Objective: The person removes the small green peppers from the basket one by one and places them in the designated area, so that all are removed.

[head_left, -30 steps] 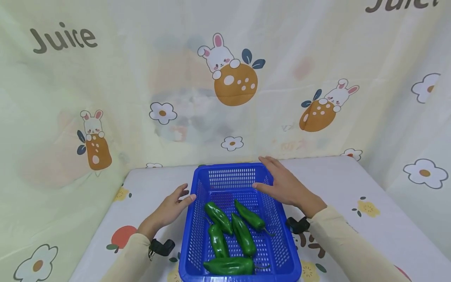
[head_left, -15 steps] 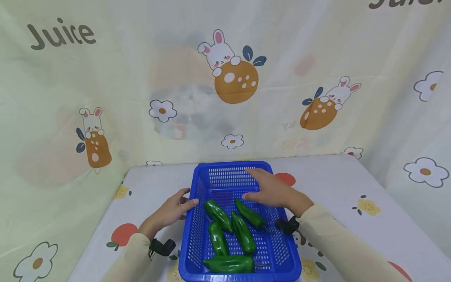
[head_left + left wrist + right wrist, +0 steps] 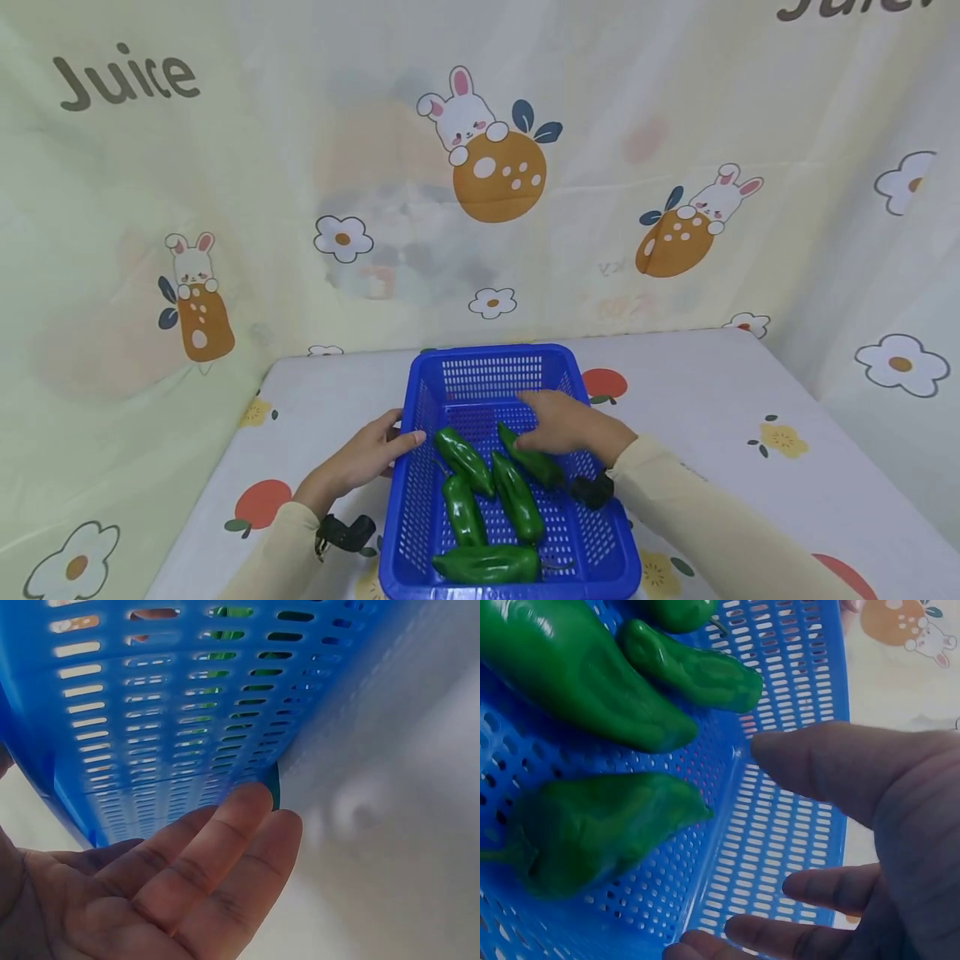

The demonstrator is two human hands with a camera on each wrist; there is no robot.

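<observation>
- Head: shows 5 green peppers [image 3: 516, 500] inside blue basket [image 3: 510, 591], standing on printed tablecloth [image 3: 697, 392].
- Head: has right hand [image 3: 562, 423] over far-right pepper [image 3: 543, 468], thumb and fingers apart.
- Head: has left hand [image 3: 367, 454] at left rim, thumb over edge, fingers outside.
- Head: looks like reaching stage, judging by layout; 0 peppers picked up, all 5 left to handle.
- Head: reads "Juice" in dark lettering [image 3: 126, 77] on backdrop [image 3: 600, 100], similar word cut off at top right, plus faint mirrored "ky" lower down; no brand legible on basket.
- Left wrist: shows fingers fairly straight along outer slotted wall, loose rather than clenched; cannot tell how firmly pressing, if at all. No writing.
- Right wrist: shows wide grip, holding nothing, near pepper tip but seemingly apart. Has 4 peppers in view, 1 cut off at top. No labels or readable writing.
</observation>
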